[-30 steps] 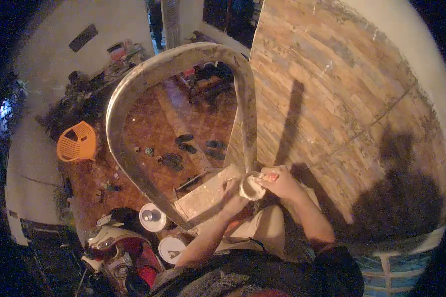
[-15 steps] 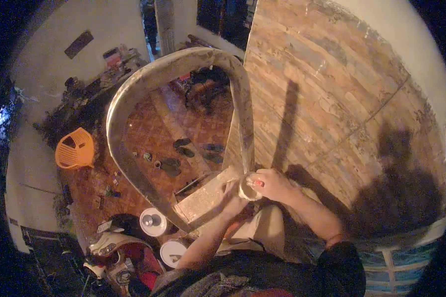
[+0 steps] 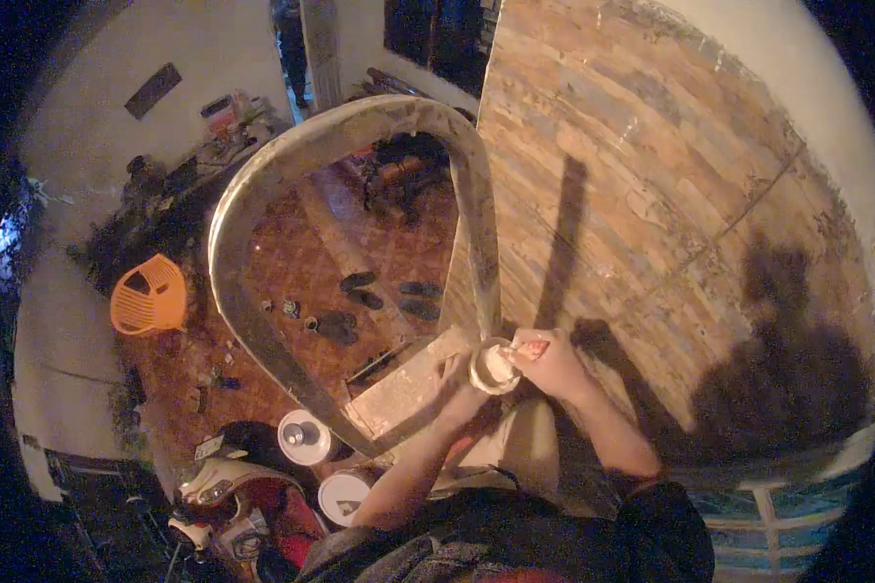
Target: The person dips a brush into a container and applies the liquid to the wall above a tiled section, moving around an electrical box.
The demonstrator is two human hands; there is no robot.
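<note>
From the head view we stand high on a ladder (image 3: 262,194) beside the tiled wall (image 3: 651,194), with our left hand (image 3: 454,384) curled closed around a small cup of pale filler (image 3: 494,369) just above the ladder's top step. Our right hand (image 3: 552,361) pinches a small red tool (image 3: 534,347) at the cup's right rim. To load it well, we judge we should keep the cup level and close to the body and take only a little filler.
</note>
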